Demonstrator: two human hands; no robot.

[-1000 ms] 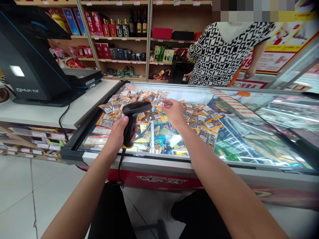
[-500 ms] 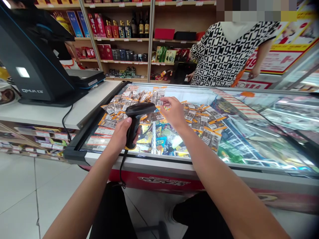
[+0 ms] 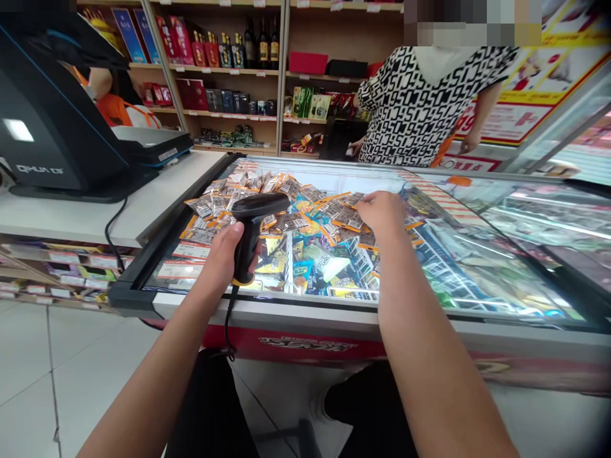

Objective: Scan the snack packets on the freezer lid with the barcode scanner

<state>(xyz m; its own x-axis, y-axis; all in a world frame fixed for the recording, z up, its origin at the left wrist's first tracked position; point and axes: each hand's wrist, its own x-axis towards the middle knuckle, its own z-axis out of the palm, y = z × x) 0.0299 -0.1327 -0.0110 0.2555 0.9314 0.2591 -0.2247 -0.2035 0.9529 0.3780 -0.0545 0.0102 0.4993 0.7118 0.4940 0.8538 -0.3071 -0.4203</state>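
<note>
My left hand [image 3: 225, 253] is wrapped round the handle of a black barcode scanner [image 3: 261, 204], held upright above the glass top of a chest freezer [image 3: 305, 304]. The scanner's head points right, and its cable hangs down over the freezer's front edge. Over the right-hand group of small packets, my right hand [image 3: 384, 212] reaches down with its fingers bent together at the edge of a packet [image 3: 354, 199]. Its fingertips are partly hidden. These packets have orange edges and printed barcodes. A larger heap of the same packets [image 3: 217, 202] lies behind and left of the scanner.
Left stands a counter [image 3: 184, 168] with a black weighing machine [image 3: 48, 127]. Beyond the freezer, a person in a patterned shirt [image 3: 420, 108] stands before shelves [image 3: 229, 73] of bottles and boxes. Another person [image 3: 114, 102] is partly hidden by the machine. Bagged goods [image 3: 329, 264] show through the glass.
My right hand has moved right, from the left heap to the right-hand packets. The packet it held up is now low among them. My left hand keeps the scanner; the view has shifted slightly.
</note>
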